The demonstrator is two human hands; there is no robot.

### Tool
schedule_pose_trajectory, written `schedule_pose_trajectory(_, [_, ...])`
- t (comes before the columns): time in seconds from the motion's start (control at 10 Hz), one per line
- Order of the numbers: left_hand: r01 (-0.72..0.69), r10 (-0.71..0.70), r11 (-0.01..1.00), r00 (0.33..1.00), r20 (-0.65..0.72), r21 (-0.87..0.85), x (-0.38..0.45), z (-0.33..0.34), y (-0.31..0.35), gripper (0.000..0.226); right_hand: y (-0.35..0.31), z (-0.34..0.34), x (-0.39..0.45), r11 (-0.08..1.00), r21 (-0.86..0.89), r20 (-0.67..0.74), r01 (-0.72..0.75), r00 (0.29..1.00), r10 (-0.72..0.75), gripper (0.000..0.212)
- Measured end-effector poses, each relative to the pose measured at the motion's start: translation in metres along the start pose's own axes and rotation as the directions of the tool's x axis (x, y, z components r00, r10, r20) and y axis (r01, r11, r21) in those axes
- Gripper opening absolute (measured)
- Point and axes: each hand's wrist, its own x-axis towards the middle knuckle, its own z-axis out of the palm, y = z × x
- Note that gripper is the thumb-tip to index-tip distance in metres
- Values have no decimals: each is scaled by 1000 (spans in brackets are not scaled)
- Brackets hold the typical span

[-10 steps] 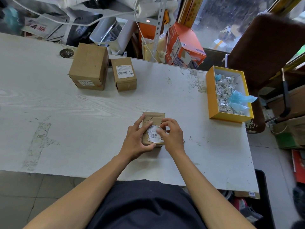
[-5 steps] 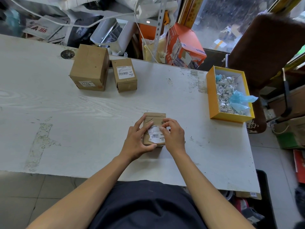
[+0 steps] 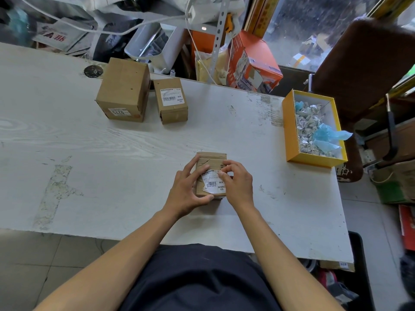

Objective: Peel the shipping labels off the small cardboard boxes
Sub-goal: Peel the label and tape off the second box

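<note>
White table worn, paint scuffed. Far left on it a big box with a small label on its front, a smaller box touching its right side with a full label on top. Yellow tray at right edge, full of crumpled peeled labels and blue plastic. Small box near table front centre, between both hands. Left hand grips box's left side, fingers spread on top, thumb at near edge. Right hand fingers curled, pinching the label at its upper right; label partly torn, lower left corner lifted, rest stuck on box top
</note>
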Motion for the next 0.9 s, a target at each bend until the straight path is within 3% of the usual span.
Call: schedule_pose_trajectory(0.9, [-4,4,1000,1000,-12,-19,0,4,-5,88,-4,-4,-2,998,60,1,-28,1000,28,11])
